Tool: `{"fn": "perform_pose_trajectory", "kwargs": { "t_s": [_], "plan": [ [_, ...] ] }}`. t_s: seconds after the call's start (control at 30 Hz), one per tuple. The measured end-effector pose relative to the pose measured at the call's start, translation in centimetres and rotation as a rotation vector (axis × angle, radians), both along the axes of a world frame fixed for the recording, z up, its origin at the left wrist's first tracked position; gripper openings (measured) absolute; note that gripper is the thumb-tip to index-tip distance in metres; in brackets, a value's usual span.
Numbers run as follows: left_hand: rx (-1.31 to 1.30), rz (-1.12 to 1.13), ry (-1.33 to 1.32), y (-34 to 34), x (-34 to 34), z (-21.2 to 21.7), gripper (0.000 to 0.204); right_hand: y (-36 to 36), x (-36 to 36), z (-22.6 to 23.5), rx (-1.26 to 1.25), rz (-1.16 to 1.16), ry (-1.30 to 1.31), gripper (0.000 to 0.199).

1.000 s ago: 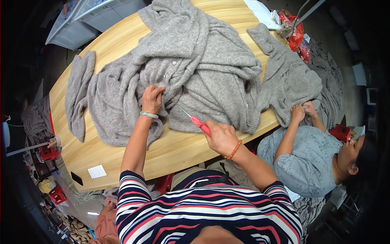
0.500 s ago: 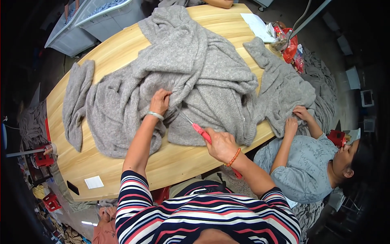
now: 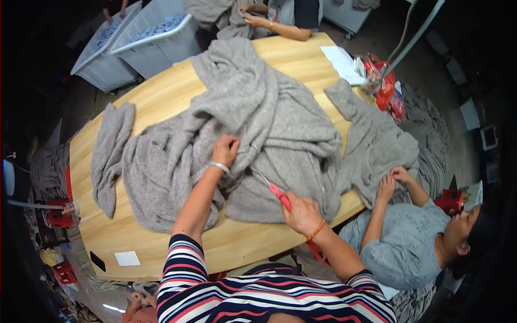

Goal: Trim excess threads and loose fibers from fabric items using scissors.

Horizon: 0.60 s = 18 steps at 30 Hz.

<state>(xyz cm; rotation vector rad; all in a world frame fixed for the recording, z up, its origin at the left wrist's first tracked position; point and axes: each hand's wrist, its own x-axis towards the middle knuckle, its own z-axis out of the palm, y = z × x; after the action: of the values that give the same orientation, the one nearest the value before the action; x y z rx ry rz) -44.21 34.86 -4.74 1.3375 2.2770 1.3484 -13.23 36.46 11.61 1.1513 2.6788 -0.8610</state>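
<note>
A heap of grey knit garments (image 3: 285, 145) lies across the table, folded over itself. My left hand (image 3: 225, 151) is over its middle, thumb and fingers pinched together; what they hold, if anything, is too small to see. To its right, my right hand (image 3: 303, 214) is closed around the handle of a pink-handled tool (image 3: 278, 195). The tool's thin metal shaft points away from me, its tip at the cloth just right of my left hand. I cannot tell the tool's exact kind.
The wooden table (image 3: 161, 250) bears a separate grey knit piece (image 3: 110, 156), a black phone (image 3: 97, 261) and white paper (image 3: 126, 259). Close on my right, a co-worker (image 3: 404, 242) handles a grey garment (image 3: 377, 140). Another person (image 3: 293, 19) works at the far edge, near white bins (image 3: 156, 54).
The view has tilted, so the table sits lower in the picture and the far person now shows. My left hand has shifted slightly away from me over the cloth. My right hand keeps the tool.
</note>
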Motion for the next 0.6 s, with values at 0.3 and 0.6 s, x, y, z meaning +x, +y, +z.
{"fn": "perform_pose_trajectory", "kwargs": {
  "t_s": [0.3,0.6],
  "plan": [
    [-0.079,0.09,-0.235,-4.3,0.2,0.9,0.018,-1.5,0.5,0.4,-0.113,0.105,-0.021,0.023],
    [-0.52,0.561,0.43,-14.3,-3.9,2.9,0.088,-3.0,3.1,-1.6,-0.013,0.042,0.121,0.029]
  ]
}}
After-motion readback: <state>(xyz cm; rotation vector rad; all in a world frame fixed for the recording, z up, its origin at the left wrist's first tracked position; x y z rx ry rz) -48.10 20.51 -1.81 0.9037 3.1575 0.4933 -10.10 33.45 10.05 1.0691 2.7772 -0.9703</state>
